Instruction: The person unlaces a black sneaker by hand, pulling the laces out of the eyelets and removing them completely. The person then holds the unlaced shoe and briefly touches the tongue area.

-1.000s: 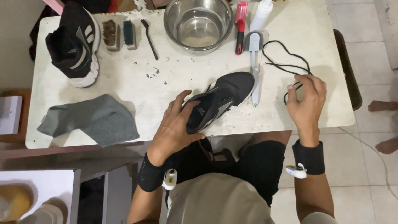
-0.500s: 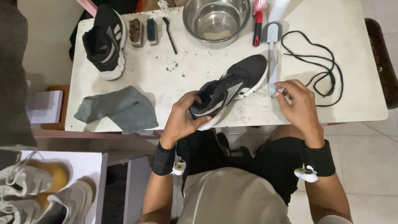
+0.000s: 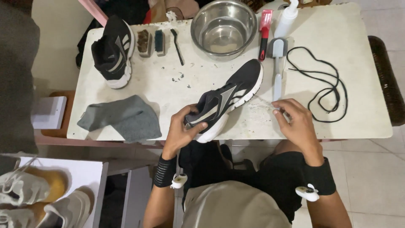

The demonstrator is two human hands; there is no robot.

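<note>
Left hand: my left hand [image 3: 185, 128] is wrapped around the heel end of the black sneaker [image 3: 225, 99], thumb on the side panel and fingers curled under the sole — a firm grip.
Black sneaker: it lies tilted over the near edge of the white table [image 3: 363, 63], toe pointing away from me toward the steel bowl [image 3: 223, 27], heel at the table's edge over my lap; grey stripes on its side, white sole.
Right hand: my right hand [image 3: 297, 122] rests on the table just right of the sneaker, fingertips [image 3: 276, 110] pinched together near the surface; I cannot tell whether they hold anything, it is too small to see.
Black lace: the black lace [image 3: 327, 82] lies looped on the table just beyond my right hand, apart from the shoe.
Grey brush: a long grey brush [image 3: 277, 63] lies between the sneaker's toe and the lace, with a red-handled brush [image 3: 264, 27] beside it at the bowl.
Second sneaker: the other black sneaker [image 3: 114, 50] stands at the far left corner, well apart — two small brushes [image 3: 151, 42] just beside it.
Grey cloth: a grey cloth [image 3: 120, 118] lies crumpled at the near left edge of the table, to the left of my left hand.
</note>
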